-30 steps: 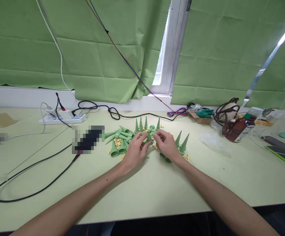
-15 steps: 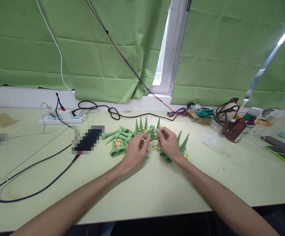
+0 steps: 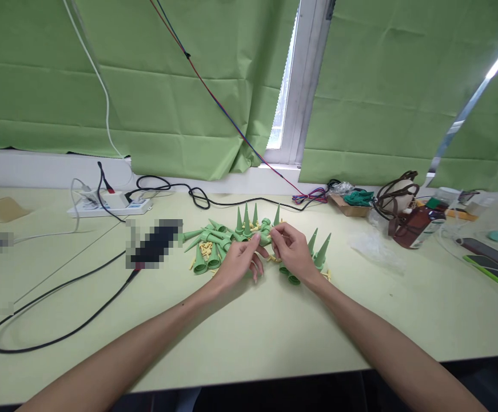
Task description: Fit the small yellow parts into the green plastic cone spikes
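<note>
My left hand (image 3: 240,258) is closed with thumb and fingers around a green plastic spike (image 3: 265,238), which now lies tilted toward the right hand. Close by on the right, my right hand (image 3: 290,248) is pinched at the spike's end, with a small yellow peg (image 3: 270,234) at its fingertips, partly hidden. Left of the hands lies a heap of green cone-shaped spikes (image 3: 200,261) with yellow pegs (image 3: 206,250) among them. Several spikes (image 3: 246,218) stand point-up behind the hands, and others (image 3: 323,249) stand to the right of my right hand.
Left of the heap is a blurred dark device (image 3: 156,243) on a looped black cable (image 3: 55,343). A power strip (image 3: 109,207) sits at the back. To the right lie a clear plastic bag (image 3: 377,249), a brown bottle (image 3: 418,226) and a small cardboard box (image 3: 349,207).
The spike between my hands has tipped from point-up to lying over. My left hand has rotated, its lower fingers now showing below. The right hand has shifted slightly left.
</note>
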The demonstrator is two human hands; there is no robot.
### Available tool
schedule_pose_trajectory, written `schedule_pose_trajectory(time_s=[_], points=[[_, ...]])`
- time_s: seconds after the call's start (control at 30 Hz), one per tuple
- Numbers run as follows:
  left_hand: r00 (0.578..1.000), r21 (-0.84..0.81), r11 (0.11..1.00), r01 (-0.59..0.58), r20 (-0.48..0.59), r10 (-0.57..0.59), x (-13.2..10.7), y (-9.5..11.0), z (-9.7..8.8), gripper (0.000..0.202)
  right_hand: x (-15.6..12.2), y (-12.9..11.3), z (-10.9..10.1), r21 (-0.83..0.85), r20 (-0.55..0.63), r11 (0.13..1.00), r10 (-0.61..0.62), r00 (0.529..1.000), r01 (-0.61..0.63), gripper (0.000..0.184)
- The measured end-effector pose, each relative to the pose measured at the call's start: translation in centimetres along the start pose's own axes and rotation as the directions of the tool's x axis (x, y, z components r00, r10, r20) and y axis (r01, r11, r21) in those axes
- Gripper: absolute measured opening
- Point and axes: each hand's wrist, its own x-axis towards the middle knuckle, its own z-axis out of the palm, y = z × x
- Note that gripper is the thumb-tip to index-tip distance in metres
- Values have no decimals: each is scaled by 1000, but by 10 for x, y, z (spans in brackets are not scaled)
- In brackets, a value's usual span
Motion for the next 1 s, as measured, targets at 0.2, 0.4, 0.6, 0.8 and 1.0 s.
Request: schedule_pose_trajectory(time_s=[0.2,0.4,0.6,0.8,1.0], points=[[1000,54,998,-20,-6,21,-2,0,-2,53,0,1,0,21,12,1000,-4,1000,4,24],[997,129,989,-79,4,79,-4,0,-4,42,1,2,0,18,7,1000,-12,1000,12,24],[988,276,952,-131,-38,147,-8,4,-1,33,1,2,-1,3,6,1000,-10,1000,10,25],[973,351,918,-183,-65,219,-11,7,2,28,1,3,-1,-23,-3,1000,-6,1000,6,26],[951,438,869,-232,-86,298,-8,0,1,30,2,4,-1,-70,-8,998,-2,1000,1,28]])
